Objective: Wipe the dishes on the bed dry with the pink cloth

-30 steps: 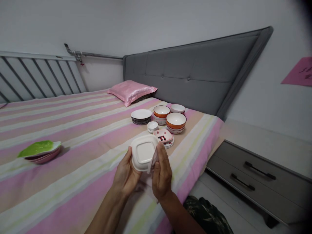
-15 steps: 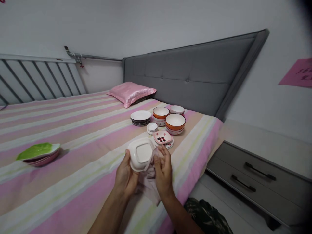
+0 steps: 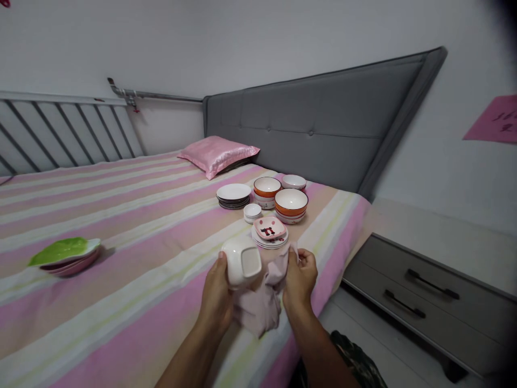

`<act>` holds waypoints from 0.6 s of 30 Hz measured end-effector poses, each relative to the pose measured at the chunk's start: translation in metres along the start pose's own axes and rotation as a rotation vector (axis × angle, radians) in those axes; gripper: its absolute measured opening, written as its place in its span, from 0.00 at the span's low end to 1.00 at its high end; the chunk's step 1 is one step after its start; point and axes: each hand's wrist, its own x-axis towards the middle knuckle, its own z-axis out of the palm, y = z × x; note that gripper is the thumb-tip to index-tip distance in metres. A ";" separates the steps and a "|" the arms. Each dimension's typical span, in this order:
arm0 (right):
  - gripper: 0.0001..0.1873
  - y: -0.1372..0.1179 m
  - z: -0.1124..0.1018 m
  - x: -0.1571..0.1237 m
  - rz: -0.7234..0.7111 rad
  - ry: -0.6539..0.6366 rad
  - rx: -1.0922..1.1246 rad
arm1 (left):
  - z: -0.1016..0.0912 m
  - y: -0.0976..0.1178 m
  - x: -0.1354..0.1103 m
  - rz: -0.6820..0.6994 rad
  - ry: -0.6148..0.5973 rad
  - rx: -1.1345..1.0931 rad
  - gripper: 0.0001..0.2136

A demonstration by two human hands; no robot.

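Note:
My left hand grips a small white square-based bowl by its left side, its underside turned toward the right. A pale pink cloth hangs from my right hand, pinched between thumb and fingers, and drapes below the bowl. Just beyond the hands, a pink-rimmed square dish with a cartoon print rests on a few white plates. Behind these stand a stack of small white dishes, orange-banded bowls and a stack of white-topped plates.
A green leaf-shaped dish sits on pink dishes at the left of the striped bed. A pink pillow lies near the grey headboard. A drawer cabinet stands at the right.
The bowl has tilted, its base turning toward the right. My right hand has moved right, away from the bowl, drawing the cloth with it.

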 end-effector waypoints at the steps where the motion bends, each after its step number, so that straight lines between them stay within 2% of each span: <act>1: 0.14 -0.004 0.000 -0.001 -0.032 -0.032 0.014 | 0.001 -0.003 -0.002 -0.015 -0.033 0.022 0.20; 3: 0.11 -0.010 0.001 -0.008 -0.132 -0.117 -0.003 | 0.003 -0.008 -0.005 -0.039 -0.075 0.042 0.21; 7: 0.01 -0.019 0.002 -0.021 -0.497 -0.233 -0.212 | 0.004 -0.011 -0.006 -0.046 -0.074 0.033 0.21; 9: 0.06 -0.022 0.002 -0.027 -0.646 -0.301 -0.282 | 0.004 -0.010 -0.006 -0.034 -0.063 0.019 0.20; 12: 0.11 -0.024 0.001 -0.035 -0.783 -0.397 -0.338 | 0.004 -0.007 -0.006 -0.024 -0.037 -0.025 0.18; 16: 0.19 -0.024 0.001 -0.048 -0.871 -0.551 -0.407 | 0.004 -0.003 -0.003 -0.029 0.011 -0.075 0.13; 18: 0.22 -0.022 0.002 -0.052 -0.879 -0.582 -0.426 | 0.004 -0.001 -0.001 -0.019 0.028 -0.080 0.12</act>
